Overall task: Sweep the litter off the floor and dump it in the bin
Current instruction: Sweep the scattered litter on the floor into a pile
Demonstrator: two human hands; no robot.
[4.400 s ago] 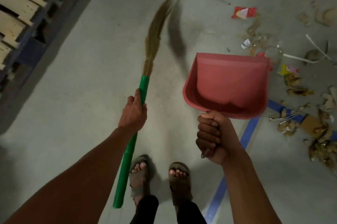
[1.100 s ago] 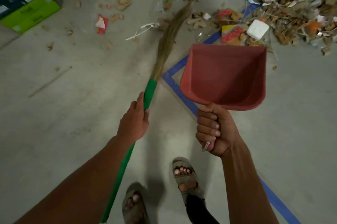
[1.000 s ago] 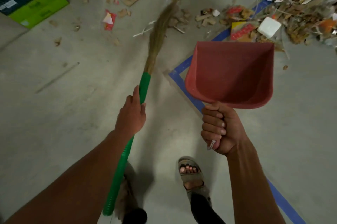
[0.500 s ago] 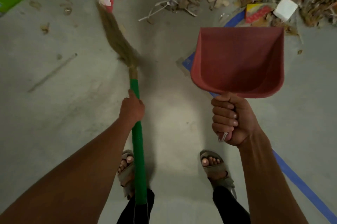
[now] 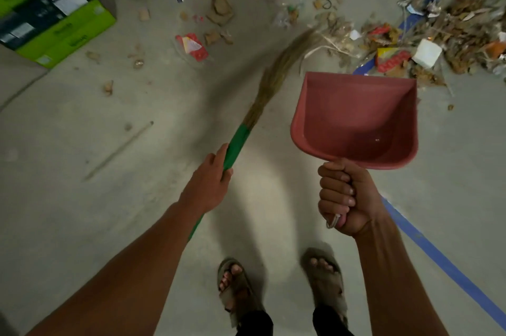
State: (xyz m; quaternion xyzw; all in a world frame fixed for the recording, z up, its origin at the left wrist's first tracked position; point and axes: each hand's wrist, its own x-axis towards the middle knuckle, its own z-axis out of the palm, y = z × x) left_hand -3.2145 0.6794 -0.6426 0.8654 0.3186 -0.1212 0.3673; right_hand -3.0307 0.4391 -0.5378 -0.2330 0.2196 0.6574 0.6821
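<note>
While the left hand (image 5: pixel 209 185) grips the green broom (image 5: pixel 247 122), the right hand (image 5: pixel 346 196) clutches the red dustpan (image 5: pixel 356 119)
Left of the broom sit green boxes (image 5: pixel 54 23) and a red wrapper (image 5: pixel 193 47); its bristles reach the litter pile (image 5: pixel 451 32) heaped on the floor (image 5: pixel 82 199) beyond the raised dustpan

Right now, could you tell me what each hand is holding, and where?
Left hand grips the broom on its green handle; right hand grips the dustpan by its handle.

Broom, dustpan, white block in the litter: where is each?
broom (image 5: pixel 269 82), head view, on its straw bristles.
dustpan (image 5: pixel 353 114), head view, on its inner floor.
white block (image 5: pixel 426 53), head view, on its top face.
</note>
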